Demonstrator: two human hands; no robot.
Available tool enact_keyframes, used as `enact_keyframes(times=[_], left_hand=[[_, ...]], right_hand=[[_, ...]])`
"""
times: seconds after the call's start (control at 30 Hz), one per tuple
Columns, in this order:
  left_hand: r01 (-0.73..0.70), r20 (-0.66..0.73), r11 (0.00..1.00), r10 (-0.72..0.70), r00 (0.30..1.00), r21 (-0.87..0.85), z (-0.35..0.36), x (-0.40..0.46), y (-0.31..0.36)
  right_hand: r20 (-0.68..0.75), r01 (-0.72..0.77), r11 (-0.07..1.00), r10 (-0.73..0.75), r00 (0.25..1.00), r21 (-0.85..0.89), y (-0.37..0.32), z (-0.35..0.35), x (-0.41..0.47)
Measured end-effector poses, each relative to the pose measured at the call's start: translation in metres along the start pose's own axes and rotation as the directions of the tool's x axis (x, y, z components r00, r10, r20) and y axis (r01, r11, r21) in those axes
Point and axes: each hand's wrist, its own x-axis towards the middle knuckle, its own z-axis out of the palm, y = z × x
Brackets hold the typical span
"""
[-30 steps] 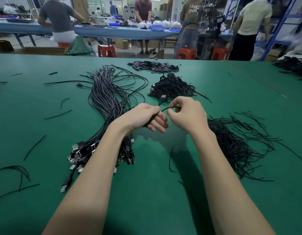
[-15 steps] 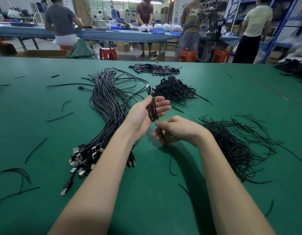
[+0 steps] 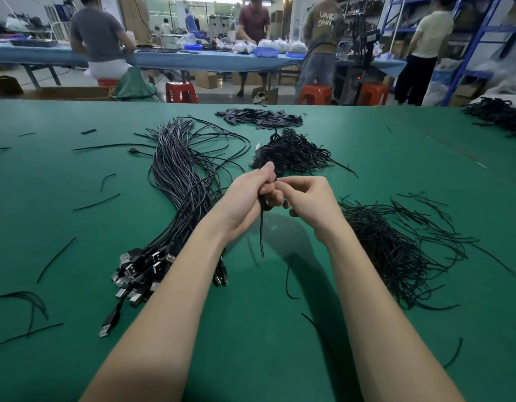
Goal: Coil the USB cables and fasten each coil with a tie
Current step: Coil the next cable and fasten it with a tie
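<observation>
The left hand (image 3: 245,198) is clamped on a small coil (image 3: 264,195), held up off the surface (image 3: 62,213). The right hand (image 3: 309,201), touching it, pinches a tie (image 3: 262,233) whose free end hangs below both hands. This looks like the fastening step. Next, the tie likely needs wrapping and twisting tight without the coil loosening. Loose cables (image 3: 178,175) lie left of the left hand; spare ties (image 3: 396,248) right of the right hand.
</observation>
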Motion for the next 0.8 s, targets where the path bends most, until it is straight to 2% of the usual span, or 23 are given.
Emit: enact_keyframes(times=[0.07,0.13,0.23,0.3,0.4,0.47,0.63,0.73,0.8], left_hand=[[-0.081,-0.028,0.988,0.085,0.996,0.129,0.007,0.003,-0.002],[-0.134,-0.046,0.950,0.153,0.987,0.281,0.011,0.005,-0.003],[-0.157,-0.080,0.823,0.238,0.968,0.546,0.008,0.006,-0.007],[-0.128,-0.099,0.761,0.245,0.964,0.636,0.005,0.004,-0.012],[-0.093,-0.158,0.702,0.284,0.946,0.706,0.009,0.001,-0.020],[-0.090,-0.147,0.670,0.289,0.946,0.737,0.012,0.002,-0.022],[-0.113,-0.104,0.742,0.240,0.965,0.661,0.011,0.003,-0.022],[-0.094,-0.052,0.791,0.158,0.986,0.605,0.007,0.003,-0.023],[-0.099,-0.026,0.754,0.152,0.988,0.650,0.006,0.001,-0.022]], right_hand=[[-0.066,0.015,1.000,-0.013,0.998,0.019,-0.001,0.001,0.001],[-0.062,0.008,0.996,-0.002,0.998,0.092,-0.002,-0.001,0.003],[-0.104,-0.001,0.984,0.020,0.994,0.180,-0.003,-0.006,0.004],[-0.136,0.014,0.988,0.008,0.991,0.156,-0.003,-0.006,0.004],[-0.126,0.024,0.983,-0.002,0.992,0.179,-0.001,-0.002,0.001],[-0.129,0.040,0.977,-0.013,0.992,0.209,0.001,0.001,0.000],[-0.134,0.077,0.968,-0.045,0.990,0.239,0.001,0.000,-0.001],[-0.112,0.055,0.967,-0.028,0.993,0.248,0.001,0.000,-0.003],[-0.107,0.051,0.958,-0.021,0.994,0.281,0.001,-0.002,-0.003]])
